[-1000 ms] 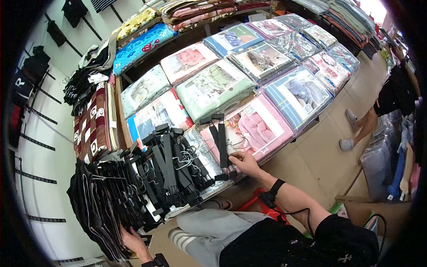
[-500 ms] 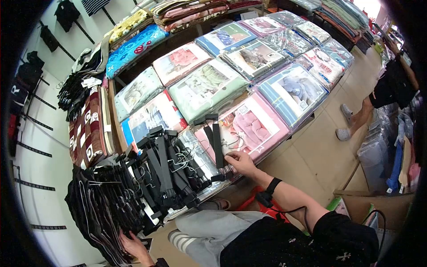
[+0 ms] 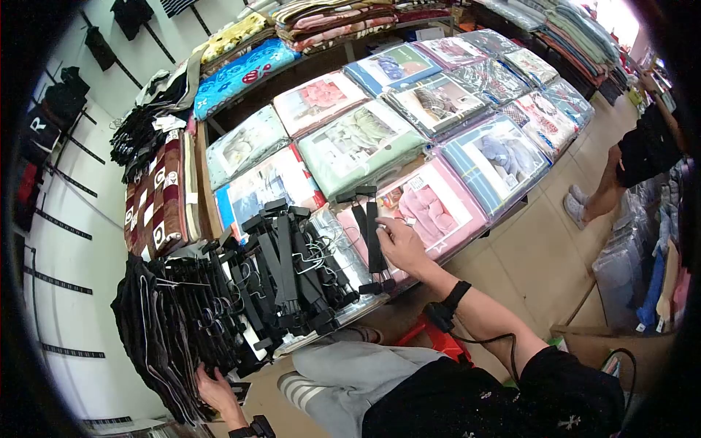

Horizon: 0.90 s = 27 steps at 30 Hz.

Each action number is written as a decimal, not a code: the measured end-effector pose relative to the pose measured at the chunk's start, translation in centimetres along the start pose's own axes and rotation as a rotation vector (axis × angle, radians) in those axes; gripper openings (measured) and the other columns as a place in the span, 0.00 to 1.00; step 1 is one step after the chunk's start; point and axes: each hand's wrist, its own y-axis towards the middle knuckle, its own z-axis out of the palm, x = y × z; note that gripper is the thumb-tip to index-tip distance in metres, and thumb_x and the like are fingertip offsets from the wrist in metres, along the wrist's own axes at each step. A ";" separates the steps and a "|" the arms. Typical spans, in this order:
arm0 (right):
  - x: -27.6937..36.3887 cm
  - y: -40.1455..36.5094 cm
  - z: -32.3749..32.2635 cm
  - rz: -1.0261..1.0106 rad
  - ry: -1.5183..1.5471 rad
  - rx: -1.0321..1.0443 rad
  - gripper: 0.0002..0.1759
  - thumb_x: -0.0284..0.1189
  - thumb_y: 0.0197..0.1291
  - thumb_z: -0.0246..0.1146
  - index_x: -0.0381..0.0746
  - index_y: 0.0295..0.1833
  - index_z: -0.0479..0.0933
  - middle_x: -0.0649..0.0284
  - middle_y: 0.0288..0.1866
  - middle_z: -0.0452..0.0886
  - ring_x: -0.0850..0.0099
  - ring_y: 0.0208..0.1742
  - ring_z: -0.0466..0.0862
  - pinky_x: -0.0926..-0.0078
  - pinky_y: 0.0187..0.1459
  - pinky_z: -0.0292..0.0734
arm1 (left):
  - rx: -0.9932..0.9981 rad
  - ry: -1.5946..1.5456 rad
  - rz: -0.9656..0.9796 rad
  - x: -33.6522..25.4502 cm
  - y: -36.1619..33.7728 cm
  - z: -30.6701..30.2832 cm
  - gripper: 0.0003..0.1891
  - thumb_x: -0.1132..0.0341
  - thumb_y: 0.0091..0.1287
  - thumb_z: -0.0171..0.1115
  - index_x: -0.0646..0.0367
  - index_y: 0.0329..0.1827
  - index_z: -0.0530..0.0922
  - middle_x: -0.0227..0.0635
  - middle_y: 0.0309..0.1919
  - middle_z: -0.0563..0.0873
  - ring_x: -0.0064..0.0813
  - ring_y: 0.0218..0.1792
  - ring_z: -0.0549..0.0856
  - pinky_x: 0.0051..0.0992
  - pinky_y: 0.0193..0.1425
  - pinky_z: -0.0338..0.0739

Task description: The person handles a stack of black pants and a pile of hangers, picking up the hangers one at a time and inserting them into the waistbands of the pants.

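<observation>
My right hand (image 3: 401,248) is at two black clip hangers (image 3: 373,237) lying on a pink packaged bedding set (image 3: 438,212). Its thumb and fingers are closed at the bar of the nearer one; the palm side is hidden. At lower left, my left hand (image 3: 217,394) is at the edge of a row of dark folded trousers (image 3: 157,336), fingers closed on the cloth and fingertips partly hidden. Between my hands lies a heap of black clip hangers (image 3: 288,270) with metal hooks, piled on clear plastic packaging.
Packaged bedding sets (image 3: 361,142) cover the table in rows. Folded blankets (image 3: 157,212) are stacked on its left side, with more (image 3: 336,25) behind. Another person's legs (image 3: 602,182) stand in the right aisle. A red stool (image 3: 438,343) is beside my knees.
My right hand has moved up along the nearer hanger to its upper part. My left hand stays at the trousers. The whole view has shifted slightly.
</observation>
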 end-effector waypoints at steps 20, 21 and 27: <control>7.0 -2.5 3.8 0.031 0.316 0.270 0.14 0.32 0.76 0.70 0.35 0.59 0.87 0.66 0.28 0.82 0.82 0.30 0.77 0.76 0.33 0.74 | 0.011 -0.096 0.024 -0.5 -0.4 -1.0 0.25 0.71 0.70 0.73 0.66 0.69 0.80 0.58 0.60 0.87 0.62 0.59 0.87 0.50 0.63 0.84; 7.3 -3.0 4.5 0.067 0.338 0.336 0.13 0.30 0.76 0.70 0.35 0.59 0.87 0.66 0.28 0.82 0.82 0.29 0.77 0.77 0.33 0.74 | -0.013 -0.106 0.043 0.0 -0.4 -0.5 0.24 0.70 0.71 0.73 0.66 0.69 0.81 0.58 0.59 0.87 0.63 0.57 0.87 0.51 0.62 0.84; 19.5 -2.7 8.8 -0.197 0.310 0.743 0.16 0.36 0.75 0.70 0.34 0.57 0.87 0.58 0.34 0.90 0.71 0.31 0.86 0.70 0.37 0.82 | -0.036 -0.136 0.036 -0.2 -0.6 -0.4 0.22 0.69 0.74 0.69 0.66 0.69 0.81 0.61 0.59 0.87 0.63 0.59 0.87 0.50 0.63 0.84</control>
